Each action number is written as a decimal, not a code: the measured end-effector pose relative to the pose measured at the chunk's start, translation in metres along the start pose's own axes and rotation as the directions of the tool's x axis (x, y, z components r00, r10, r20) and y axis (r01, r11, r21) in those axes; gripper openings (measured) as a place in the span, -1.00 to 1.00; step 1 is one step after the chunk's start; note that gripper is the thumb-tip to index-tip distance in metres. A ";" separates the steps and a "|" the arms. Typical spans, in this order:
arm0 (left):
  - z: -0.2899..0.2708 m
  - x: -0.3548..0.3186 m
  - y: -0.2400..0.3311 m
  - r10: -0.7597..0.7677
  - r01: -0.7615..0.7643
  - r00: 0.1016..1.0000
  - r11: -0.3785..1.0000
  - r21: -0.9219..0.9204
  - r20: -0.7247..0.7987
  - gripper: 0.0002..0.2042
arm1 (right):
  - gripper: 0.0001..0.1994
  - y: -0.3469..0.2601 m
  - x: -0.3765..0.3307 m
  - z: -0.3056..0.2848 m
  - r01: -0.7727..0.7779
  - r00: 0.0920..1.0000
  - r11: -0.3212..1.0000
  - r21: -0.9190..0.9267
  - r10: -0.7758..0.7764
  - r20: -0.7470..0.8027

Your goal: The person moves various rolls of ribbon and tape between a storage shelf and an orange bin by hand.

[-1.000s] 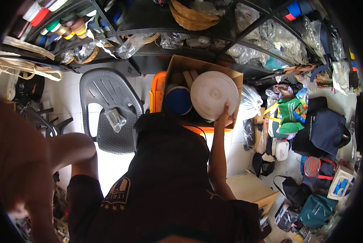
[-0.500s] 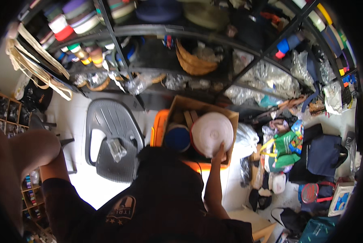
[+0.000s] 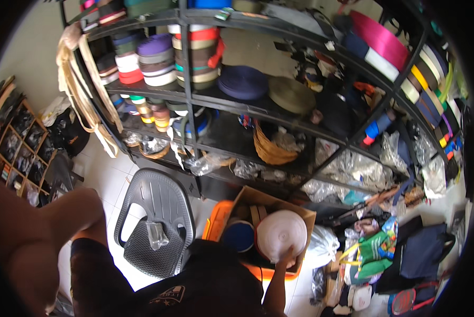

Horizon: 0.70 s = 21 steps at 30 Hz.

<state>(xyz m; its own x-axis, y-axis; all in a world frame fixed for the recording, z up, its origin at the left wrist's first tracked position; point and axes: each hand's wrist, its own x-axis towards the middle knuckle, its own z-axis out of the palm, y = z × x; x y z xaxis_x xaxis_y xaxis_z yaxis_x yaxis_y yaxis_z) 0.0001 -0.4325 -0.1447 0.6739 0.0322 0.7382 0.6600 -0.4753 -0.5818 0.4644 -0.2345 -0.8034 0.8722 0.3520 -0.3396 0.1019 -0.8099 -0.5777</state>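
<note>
Right hand [image 3: 287, 257] is closed on the near edge of a large white webbing roll [image 3: 281, 234], standing in the cardboard box [image 3: 300, 214] beside a blue roll [image 3: 239, 236]. Judged dense, heavy, firm-wound; a rim-and-underside hold is advisable. Left hand not visible.

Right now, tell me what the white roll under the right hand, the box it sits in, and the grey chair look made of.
White roll: seemingly wound woven tape, matte, touched by the right hand; layers too blurred to confirm.
Box: brown cardboard, dull, with folded-open flaps.
Grey chair: moulded plastic, slight sheen, ribbed back and perforated seat.
</note>
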 end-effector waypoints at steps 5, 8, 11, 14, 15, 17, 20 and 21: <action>0.018 -0.036 0.023 -0.532 0.522 0.843 0.845 -0.120 -0.082 -0.58 | -0.08 -0.001 0.006 -0.001 -0.053 0.998 0.998 0.019 0.054 -0.033; 0.074 -0.047 0.037 -0.801 0.814 0.556 0.472 -0.338 0.220 -0.72 | -0.32 0.006 -0.005 -0.021 0.071 0.996 0.960 0.270 -0.085 0.039; 0.123 -0.085 0.056 -0.755 0.889 0.397 0.176 -0.422 0.522 -0.73 | -0.44 0.014 0.013 -0.016 -0.020 0.976 0.928 0.373 -0.062 0.208; 0.163 -0.129 0.085 -0.707 0.895 0.295 -0.032 -0.446 0.643 -0.71 | -0.48 0.013 0.011 -0.007 0.094 0.982 0.859 0.504 -0.162 0.094; 0.173 -0.135 0.094 -0.700 0.886 0.273 -0.085 -0.457 0.660 -0.72 | -0.50 0.015 0.009 -0.007 0.132 0.982 0.833 0.537 -0.186 0.046; 0.190 -0.143 0.110 -0.677 0.878 0.224 -0.173 -0.447 0.701 -0.74 | -0.52 0.021 0.002 -0.008 0.203 0.975 0.780 0.593 -0.214 -0.052; 0.212 -0.149 0.131 -0.618 0.862 0.201 -0.256 -0.436 0.760 -0.79 | -0.58 0.026 0.001 -0.012 0.242 0.967 0.805 0.541 -0.247 -0.064; 0.218 -0.149 0.138 -0.594 0.854 0.200 -0.285 -0.436 0.780 -0.79 | -0.59 0.025 0.001 -0.013 0.226 0.971 0.844 0.487 -0.237 -0.040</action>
<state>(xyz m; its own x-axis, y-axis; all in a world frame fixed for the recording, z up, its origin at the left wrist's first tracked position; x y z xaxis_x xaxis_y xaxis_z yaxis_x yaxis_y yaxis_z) 0.0630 -0.3108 -0.4099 0.0018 0.9740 0.2265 0.2421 -0.2202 0.9449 0.4737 -0.2603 -0.8088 0.8418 0.5147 -0.1627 0.0505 -0.3752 -0.9256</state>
